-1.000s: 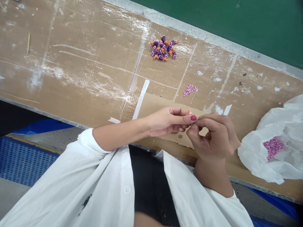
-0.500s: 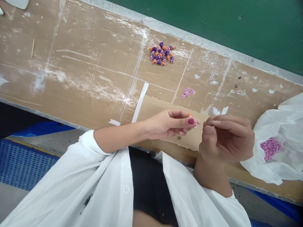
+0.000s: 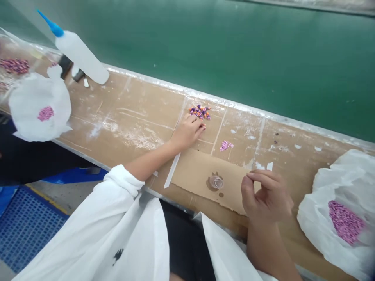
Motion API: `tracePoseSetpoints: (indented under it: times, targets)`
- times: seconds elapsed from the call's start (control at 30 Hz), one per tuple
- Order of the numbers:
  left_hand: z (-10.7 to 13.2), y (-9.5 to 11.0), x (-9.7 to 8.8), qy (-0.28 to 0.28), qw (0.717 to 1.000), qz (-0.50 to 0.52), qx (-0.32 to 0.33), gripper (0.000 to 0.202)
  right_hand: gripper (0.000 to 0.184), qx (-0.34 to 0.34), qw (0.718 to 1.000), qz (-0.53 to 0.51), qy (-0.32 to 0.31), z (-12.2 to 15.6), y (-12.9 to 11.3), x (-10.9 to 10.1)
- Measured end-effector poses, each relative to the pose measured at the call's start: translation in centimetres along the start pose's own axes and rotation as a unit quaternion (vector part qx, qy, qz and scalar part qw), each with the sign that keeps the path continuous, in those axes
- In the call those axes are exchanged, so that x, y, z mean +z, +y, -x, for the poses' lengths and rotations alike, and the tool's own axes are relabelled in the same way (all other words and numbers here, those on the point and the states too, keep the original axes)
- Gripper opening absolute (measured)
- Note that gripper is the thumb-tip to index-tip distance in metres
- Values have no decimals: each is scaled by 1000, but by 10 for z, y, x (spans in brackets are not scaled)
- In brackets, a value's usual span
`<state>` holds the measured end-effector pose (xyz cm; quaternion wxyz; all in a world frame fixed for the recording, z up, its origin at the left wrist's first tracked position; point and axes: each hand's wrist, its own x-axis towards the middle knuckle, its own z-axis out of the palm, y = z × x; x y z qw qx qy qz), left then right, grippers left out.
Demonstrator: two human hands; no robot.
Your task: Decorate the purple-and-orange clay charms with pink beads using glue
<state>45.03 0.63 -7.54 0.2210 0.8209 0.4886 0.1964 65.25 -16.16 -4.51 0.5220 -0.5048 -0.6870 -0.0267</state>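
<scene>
A pile of small purple, pink and orange cone-shaped pieces (image 3: 200, 111) lies towards the back of the table. My left hand (image 3: 187, 132) reaches to its near side, fingers pinched together, and a small orange-tipped piece (image 3: 204, 125) shows at the fingertips. My right hand (image 3: 268, 193) is raised over the right end of a brown cardboard sheet (image 3: 193, 168), thumb and forefinger closed in a pinch; what sits between them is too small to tell. A little clear cup (image 3: 216, 182) stands on the cardboard between the two arms. Beyond it lies a small heap of pink bits (image 3: 225, 145).
White paper (image 3: 319, 210) at the right carries a larger heap of pink bits (image 3: 345, 222). At the left, another white sheet (image 3: 26, 93) bears pink bits, beside a white squeeze bottle (image 3: 83, 56) with a blue nozzle. A green surface (image 3: 205, 50) runs behind the table.
My left hand has moved from above the cardboard, away from me, to the pile with the orange-tipped piece. The clear cup has come into sight. My right hand stays pinched. The view has tilted up.
</scene>
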Motion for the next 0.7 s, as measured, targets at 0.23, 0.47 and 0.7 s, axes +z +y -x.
tracePoseSetpoints:
  times: [0.23,0.47,0.7]
  targets:
    - [-26,-21,9,-39,984,-161,-62,120,19,-44,998,34,10,-12,-14,-3]
    - [-121,-6,32,-60,984,-164,-31,63,18,-55,996,65,35,-17,-18,-4]
    - [-193,24,30,-7,988,-143,-58,56,14,-77,996,-41,35,4,21,2]
